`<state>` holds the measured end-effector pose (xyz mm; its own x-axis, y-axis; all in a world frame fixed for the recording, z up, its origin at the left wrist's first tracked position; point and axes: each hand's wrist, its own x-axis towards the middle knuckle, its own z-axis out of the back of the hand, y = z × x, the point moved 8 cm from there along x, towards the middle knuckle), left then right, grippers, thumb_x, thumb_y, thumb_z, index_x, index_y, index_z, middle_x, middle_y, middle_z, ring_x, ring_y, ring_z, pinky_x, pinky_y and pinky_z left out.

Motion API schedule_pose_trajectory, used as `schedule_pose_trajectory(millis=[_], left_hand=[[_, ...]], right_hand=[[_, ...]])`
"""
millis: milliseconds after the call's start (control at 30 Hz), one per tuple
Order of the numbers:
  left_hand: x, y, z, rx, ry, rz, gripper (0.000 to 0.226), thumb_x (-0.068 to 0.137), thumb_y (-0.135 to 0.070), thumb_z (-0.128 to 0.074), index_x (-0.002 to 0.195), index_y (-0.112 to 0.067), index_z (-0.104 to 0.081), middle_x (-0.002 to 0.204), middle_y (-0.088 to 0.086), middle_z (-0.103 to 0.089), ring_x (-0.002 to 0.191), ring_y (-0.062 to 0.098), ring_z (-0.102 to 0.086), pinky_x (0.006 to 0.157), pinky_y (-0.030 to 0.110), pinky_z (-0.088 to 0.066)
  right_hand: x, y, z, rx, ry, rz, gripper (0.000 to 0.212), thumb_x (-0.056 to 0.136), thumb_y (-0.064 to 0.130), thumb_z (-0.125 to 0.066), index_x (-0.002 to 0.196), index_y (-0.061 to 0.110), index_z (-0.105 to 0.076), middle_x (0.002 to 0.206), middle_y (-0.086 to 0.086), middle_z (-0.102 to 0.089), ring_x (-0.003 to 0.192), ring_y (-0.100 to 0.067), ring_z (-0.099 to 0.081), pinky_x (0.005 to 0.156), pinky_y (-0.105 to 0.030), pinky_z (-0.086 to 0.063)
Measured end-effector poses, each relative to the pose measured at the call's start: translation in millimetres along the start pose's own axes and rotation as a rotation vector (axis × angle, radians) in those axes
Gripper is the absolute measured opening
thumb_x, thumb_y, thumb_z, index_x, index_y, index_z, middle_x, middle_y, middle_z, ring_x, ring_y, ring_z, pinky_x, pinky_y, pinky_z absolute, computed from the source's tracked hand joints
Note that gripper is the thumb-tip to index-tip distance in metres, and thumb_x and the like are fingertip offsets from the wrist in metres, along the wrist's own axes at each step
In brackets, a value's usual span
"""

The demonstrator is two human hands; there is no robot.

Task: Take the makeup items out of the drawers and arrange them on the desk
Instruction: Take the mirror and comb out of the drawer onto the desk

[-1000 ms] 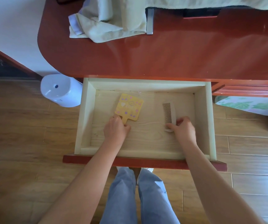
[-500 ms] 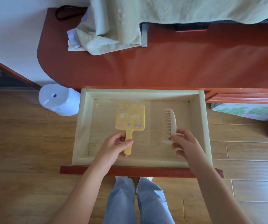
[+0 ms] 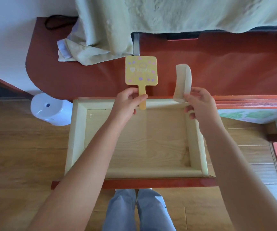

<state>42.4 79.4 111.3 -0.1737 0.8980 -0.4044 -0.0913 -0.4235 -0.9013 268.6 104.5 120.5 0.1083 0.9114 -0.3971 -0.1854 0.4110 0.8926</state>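
In the centre of the frame, 2 makeup items show against the front part of the red desk (image 3: 234, 67); whether they touch it cannot be told. The left grip (image 3: 127, 105) pinches the handle of 1 yellow hand mirror (image 3: 141, 70), whose square dotted head points up the frame. The right grip (image 3: 200, 105) is clamped on the lower end of 1 cream comb (image 3: 184, 80), just right of the mirror and apart from it. Below them, 1 pale wooden drawer (image 3: 77, 135) stands pulled open. 1 green cloth (image 3: 176, 12) drapes across the top, and 1 white bin (image 3: 51, 110) sits at left on the floor.
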Motion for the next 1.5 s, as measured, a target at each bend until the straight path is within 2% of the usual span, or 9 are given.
schedule_pose_trajectory(millis=[233,400,633,900,967,1100,1267,1400,1500], left_hand=[[35,1,-14,0.158,-0.136,-0.003,0.034,0.075,-0.022,-0.075,0.102,-0.004,-0.067,0.090,0.008,-0.070,0.058,0.009,-0.053,0.049,0.020,-0.037],[33,-7,-15,0.440,-0.262,-0.123,0.032,0.075,-0.027,-0.077,0.087,-0.002,-0.060,0.079,0.008,-0.064,0.073,0.014,-0.054,0.066,0.027,-0.045],[32,-22,-25,0.832,-0.312,-0.234,0.044,0.083,-0.039,-0.066,0.102,-0.004,-0.048,0.096,0.013,-0.065,0.084,0.038,-0.061,0.062,0.038,-0.039],[-12,-19,-7,0.910,-0.372,-0.394,0.048,0.091,-0.054,-0.040,0.094,-0.007,-0.053,0.085,0.006,-0.060,0.071,0.030,-0.058,0.053,0.032,-0.036],[-49,-3,-1,0.970,-0.325,-0.506,0.052,0.090,-0.055,-0.036,0.094,-0.008,-0.055,0.085,0.008,-0.058,0.074,0.027,-0.057,0.053,0.034,-0.042],[-120,67,19,1.149,-0.129,-0.488,0.068,0.086,-0.063,-0.036,0.116,-0.005,-0.056,0.112,0.011,-0.059,0.106,0.029,-0.054,0.088,0.041,-0.046],[-169,130,31,1.264,-0.001,-0.439,0.083,0.072,-0.065,-0.054,0.125,-0.001,-0.053,0.129,0.015,-0.053,0.127,0.034,-0.042,0.099,0.055,-0.039],[-170,138,26,1.263,0.010,-0.431,0.086,0.073,-0.064,-0.055,0.130,0.000,-0.046,0.135,0.016,-0.048,0.134,0.034,-0.034,0.104,0.055,-0.034],[-170,130,20,1.223,0.019,-0.539,0.087,0.073,-0.058,-0.061,0.134,0.000,-0.042,0.140,0.015,-0.041,0.137,0.033,-0.030,0.110,0.052,-0.028]], right_hand=[[39,6,4,-0.264,-0.069,0.055,0.027,0.087,0.026,-0.060,0.111,0.016,-0.057,0.087,0.006,-0.067,0.041,-0.010,-0.051,0.036,-0.013,-0.035],[39,3,5,-0.450,-0.128,0.134,0.024,0.087,0.024,-0.057,0.109,0.014,-0.056,0.071,0.000,-0.069,0.047,-0.016,-0.052,0.051,-0.025,-0.044],[29,1,6,-0.453,-0.164,0.190,0.023,0.086,0.028,-0.055,0.106,0.016,-0.053,0.068,0.004,-0.067,0.059,-0.022,-0.059,0.066,-0.038,-0.051],[-81,-54,-9,-0.754,0.190,0.257,0.013,0.088,0.034,-0.058,0.098,0.025,-0.057,0.069,0.014,-0.055,0.061,-0.005,-0.052,0.053,-0.016,-0.037],[-115,-72,-10,-0.921,0.205,0.403,0.018,0.087,0.037,-0.056,0.099,0.024,-0.059,0.077,0.015,-0.057,0.072,-0.009,-0.055,0.052,-0.007,-0.033],[-154,-112,-8,-1.055,0.248,0.549,0.040,0.084,0.053,-0.045,0.107,0.022,-0.055,0.102,0.006,-0.061,0.088,-0.016,-0.054,0.074,-0.026,-0.050],[-166,-120,-15,-1.078,0.234,0.596,0.062,0.087,0.069,-0.029,0.118,0.020,-0.050,0.114,0.000,-0.062,0.108,-0.018,-0.048,0.088,-0.034,-0.049],[-165,-118,-25,-1.091,0.207,0.620,0.064,0.085,0.067,-0.035,0.120,0.016,-0.049,0.115,-0.003,-0.064,0.112,-0.018,-0.047,0.093,-0.031,-0.039],[-155,-117,-17,-1.108,0.150,0.542,0.082,0.065,0.071,-0.049,0.123,0.013,-0.049,0.117,-0.004,-0.063,0.113,-0.019,-0.047,0.093,-0.033,-0.041]])
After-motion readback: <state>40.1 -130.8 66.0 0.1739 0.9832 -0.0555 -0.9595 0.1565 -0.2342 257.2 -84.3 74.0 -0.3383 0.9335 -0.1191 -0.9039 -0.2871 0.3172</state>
